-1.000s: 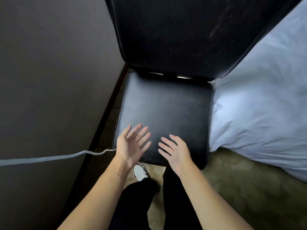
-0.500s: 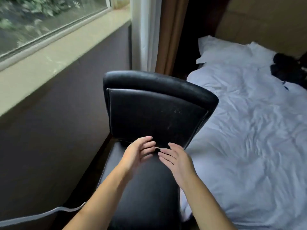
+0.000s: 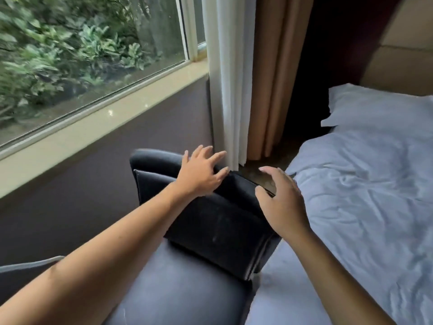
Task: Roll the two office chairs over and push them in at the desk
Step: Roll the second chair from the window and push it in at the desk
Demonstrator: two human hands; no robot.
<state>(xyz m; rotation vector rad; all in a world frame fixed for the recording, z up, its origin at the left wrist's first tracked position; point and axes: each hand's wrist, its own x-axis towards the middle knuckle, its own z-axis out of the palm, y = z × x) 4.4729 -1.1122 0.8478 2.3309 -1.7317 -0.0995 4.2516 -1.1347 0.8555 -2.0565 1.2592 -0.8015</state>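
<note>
A black leather chair (image 3: pixel 218 226) stands in front of me, wedged between the wall under the window and the bed, its seat towards me and its backrest away. My left hand (image 3: pixel 201 172) hovers over the top edge of the backrest with spread fingers; its fingertips reach the edge. My right hand (image 3: pixel 281 200) is at the right corner of the backrest top, fingers curved and apart, holding nothing. No second chair and no desk are in view.
A bed with white sheets (image 3: pixel 365 195) and a pillow (image 3: pixel 379 109) lies close on the right. A dark wall under a window sill (image 3: pixel 98 123) runs on the left. White and tan curtains (image 3: pixel 248 90) hang behind the chair. A grey cable (image 3: pixel 28 263) crosses the lower left.
My view has tilted up from the seat to the window. Both hands have risen from above the seat to the top of the backrest and moved apart.
</note>
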